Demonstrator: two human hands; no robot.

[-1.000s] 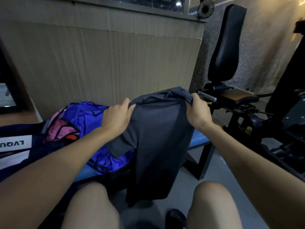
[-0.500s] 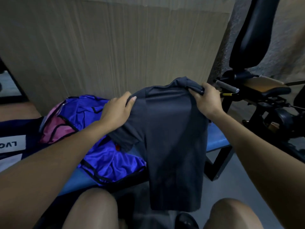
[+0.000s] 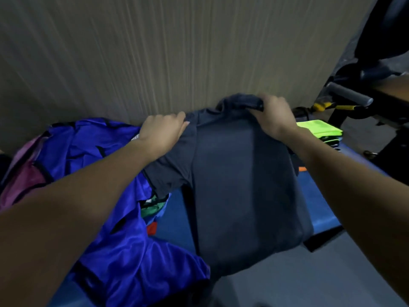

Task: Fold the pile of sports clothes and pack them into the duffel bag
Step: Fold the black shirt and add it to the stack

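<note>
A blue bench [image 3: 318,196] stood before a wood-grain panel [image 3: 155,52], grey floor [image 3: 309,273] nearest. The grey shirt [image 3: 239,185] lay spread on it, hem overhanging the near edge, where half a second earlier it had hung lower. Blue clothes [image 3: 124,251] were heaped left. The left hand [image 3: 163,131] and right hand [image 3: 274,116] pinched its shoulders. A green stack [image 3: 318,128] sat beyond, gym equipment [image 3: 354,100] far right.

Blue padded counter [image 3: 318,196] under everything, tall wood-grain panel [image 3: 155,52] behind it, grey floor [image 3: 309,280] below, black exercise machine [image 3: 376,103] at far right, its grey foam-covered bar [image 3: 349,96] beside a yellow-tipped lever [image 3: 325,106]
</note>
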